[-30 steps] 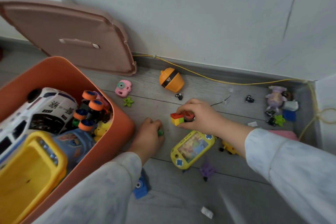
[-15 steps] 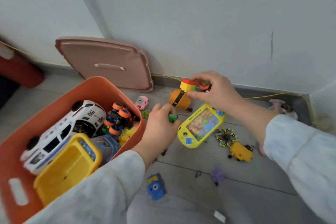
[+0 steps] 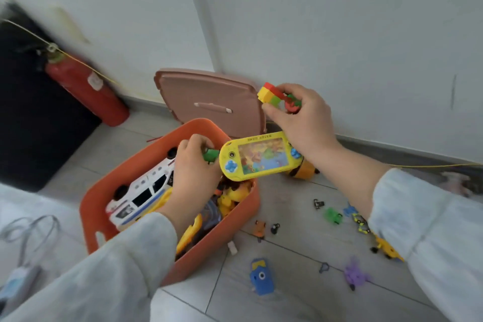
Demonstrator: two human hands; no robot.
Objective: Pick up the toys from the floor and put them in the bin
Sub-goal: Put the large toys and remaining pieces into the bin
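My right hand is raised in front of the wall, its fingers closed on a red, yellow and green block toy, while a yellow handheld game hangs under its palm. My left hand is over the orange bin, closed around a small green toy. The bin holds a white police car and several yellow toys. On the floor lie a blue toy, a purple toy, a green toy and a yellow vehicle.
The bin's pink lid leans on the wall behind it. A red fire extinguisher lies at the left by a black object. An orange round toy sits under my right wrist. A yellow cord runs along the baseboard.
Both hands have risen from the floor and moved left toward the bin, carrying the block toy, the yellow game and the green toy. The view has swung left and up.
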